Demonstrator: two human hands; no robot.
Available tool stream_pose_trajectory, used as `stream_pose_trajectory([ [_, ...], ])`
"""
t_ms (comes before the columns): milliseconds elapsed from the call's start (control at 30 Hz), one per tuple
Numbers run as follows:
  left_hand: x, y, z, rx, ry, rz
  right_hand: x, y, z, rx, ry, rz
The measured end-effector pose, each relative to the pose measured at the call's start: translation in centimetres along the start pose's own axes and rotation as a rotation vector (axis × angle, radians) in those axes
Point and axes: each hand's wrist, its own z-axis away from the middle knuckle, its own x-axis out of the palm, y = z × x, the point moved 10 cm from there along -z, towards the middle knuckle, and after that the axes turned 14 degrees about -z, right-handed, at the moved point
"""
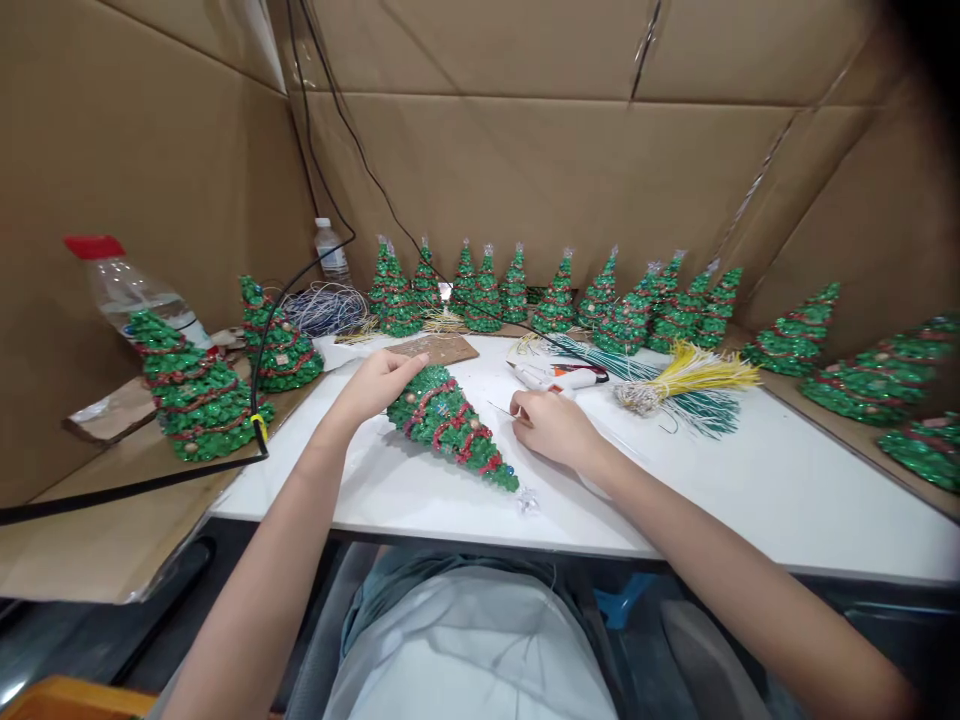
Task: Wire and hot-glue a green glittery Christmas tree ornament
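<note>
My left hand [384,385] is closed around the base of a small green Christmas tree [450,425]. The tree lies tilted over the white table, its clear star topper [528,500] pointing down to the right. Red garland and small beads wind around it. Right of the tree, my right hand [553,428] has its fingers pinched together on a thin pointed metal tool [499,409], whose exact kind I cannot tell. Just behind that hand lies a white glue gun [559,378]. A bundle of yellow and green wires [682,385] rests to the right.
Several finished-looking trees [556,295] line the back, with more trees [199,390] at the left and right. A large red-capped bottle [142,290], a small water bottle [331,250] and a tangle of wire [330,308] stand left. A black cable [270,330] hangs down there. Cardboard walls surround the table.
</note>
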Motion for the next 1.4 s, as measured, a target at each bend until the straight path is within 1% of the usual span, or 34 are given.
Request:
stream_pose_trajectory([
  [133,-0.3,0.3,0.0,0.015,0.038,-0.034,0.0,0.0,-0.1,0.005,-0.013,0.017],
  [300,-0.1,0.1,-0.2,0.016,0.022,-0.045,0.1,0.0,-0.1,0.006,-0.017,0.011],
  [400,0.0,-0.4,-0.3,-0.008,0.013,-0.06,0.1,0.0,-0.1,0.007,-0.011,0.005],
  [500,0.0,-0.6,-0.3,-0.038,0.004,-0.064,-0.6,0.1,-0.2,0.015,0.015,-0.007],
  [567,-0.1,-0.4,-0.2,-0.043,0.003,-0.056,-1.6,0.6,-0.3,0.033,0.048,-0.018],
  [633,-0.1,-0.3,-0.2,-0.05,0.003,-0.051,-3.1,1.7,-0.5,0.068,0.083,-0.018],
  [700,-0.1,-0.4,-0.2,-0.059,0.002,-0.057,-4.9,3.6,-0.6,0.132,0.111,0.008],
  [767,-0.1,-0.6,-0.2,-0.068,0.001,-0.065,-6.8,6.6,-0.3,0.243,0.125,0.073],
  [900,-0.3,-1.1,-0.3,-0.078,0.024,-0.084,-10.2,12.7,0.7,0.376,0.129,0.191],
  [967,-0.5,-1.1,-0.3,-0.074,0.044,-0.085,-10.9,15.3,1.2,0.415,0.084,0.236],
  [1033,-0.7,-1.0,-0.3,-0.071,0.055,-0.081,-10.9,17.0,1.4,0.403,0.008,0.248],
  [1100,-0.7,-0.8,-0.2,-0.064,0.051,-0.077,-10.5,17.6,1.5,0.36,-0.056,0.245],
  [1167,-0.7,-0.5,-0.2,-0.058,0.042,-0.074,-10.1,17.5,1.6,0.304,-0.092,0.236],
  [1400,-0.5,-0.5,-0.3,-0.053,0.027,-0.074,-9.9,16.2,1.5,0.168,-0.12,0.165],
])
